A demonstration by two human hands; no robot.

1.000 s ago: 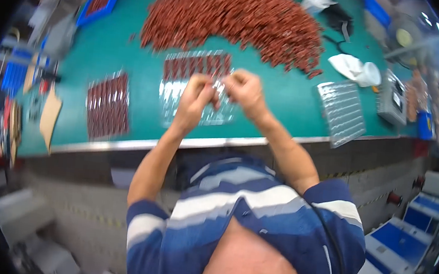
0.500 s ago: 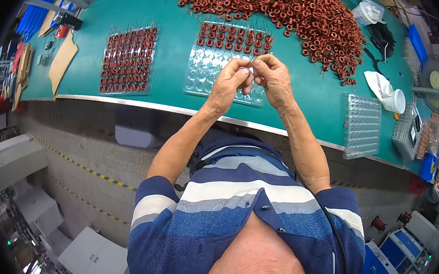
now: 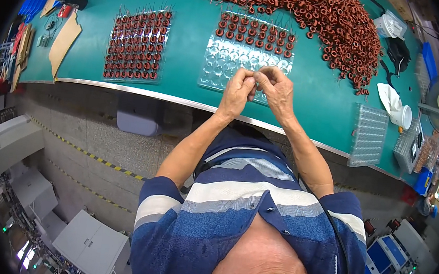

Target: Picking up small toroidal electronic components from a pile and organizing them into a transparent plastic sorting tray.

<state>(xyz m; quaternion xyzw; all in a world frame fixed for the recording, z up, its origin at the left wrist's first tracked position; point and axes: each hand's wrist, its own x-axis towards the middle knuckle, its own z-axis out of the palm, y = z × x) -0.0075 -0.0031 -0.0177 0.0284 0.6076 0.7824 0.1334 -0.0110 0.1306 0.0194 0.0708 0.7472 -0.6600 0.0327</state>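
In front of me, my left hand (image 3: pixel 237 94) and my right hand (image 3: pixel 277 93) meet over the near edge of a clear plastic tray (image 3: pixel 213 68). Both are closed, thumbs and fingers pinched together at the fingertips. Whatever they hold between them is hidden by the fingers. Several rows of red-brown wound ring coils (image 3: pixel 256 35) fill the far part of this tray, their thin wire leads sticking up. The near pockets show bare, shiny plastic.
A second clear tray full of coils (image 3: pixel 137 46) lies to the left. Far right spreads a big heap of loose coils (image 3: pixel 343 38). A stacked clear tray (image 3: pixel 369 135), a white cup (image 3: pixel 401 117) and a cardboard piece (image 3: pixel 66 42) lie on the green table (image 3: pixel 186 40).
The view has shifted, so the table sits higher and further right. My joined hands have drawn back from the coil rows toward the tray's near edge, still pinched.
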